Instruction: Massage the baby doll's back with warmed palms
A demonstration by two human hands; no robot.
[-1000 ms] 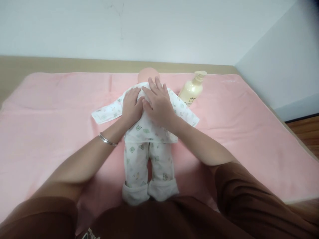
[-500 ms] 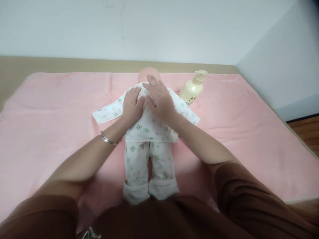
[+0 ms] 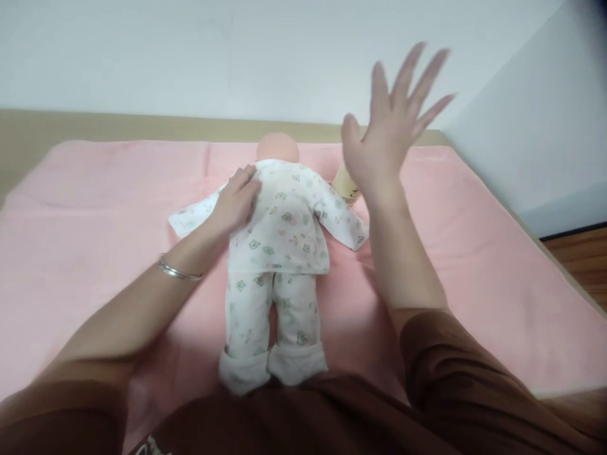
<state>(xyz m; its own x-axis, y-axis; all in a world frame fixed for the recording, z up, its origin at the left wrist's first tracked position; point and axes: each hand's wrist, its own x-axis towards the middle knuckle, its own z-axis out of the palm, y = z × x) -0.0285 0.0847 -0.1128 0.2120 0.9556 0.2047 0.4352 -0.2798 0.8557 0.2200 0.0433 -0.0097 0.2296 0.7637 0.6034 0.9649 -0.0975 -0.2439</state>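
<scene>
A baby doll [image 3: 277, 148] lies stretched out on a pink blanket [image 3: 114, 183], its bald head toward the wall. It wears a white printed top [image 3: 289, 218] and matching trousers [image 3: 296, 313] with turned-up cuffs. My left hand [image 3: 236, 199] rests on the left shoulder of the top, fingers extended, holding nothing. Raised in the air to the right of the doll, my right hand [image 3: 386, 139] has its fingers spread wide with nothing in them. Behind that wrist a cream-coloured bottle [image 3: 348, 186] is mostly hidden.
The blanket covers a low surface with a tan edge [image 3: 142, 126] along the back. A pale wall [image 3: 190, 57] rises behind it, meeting another at the right. Wooden flooring [image 3: 581, 259] shows at the far right.
My right hand has lifted off the doll's upper back and swung up to the right, its fingers spreading. My left hand has shifted slightly left on the shoulder. The bottle's pump is now covered.
</scene>
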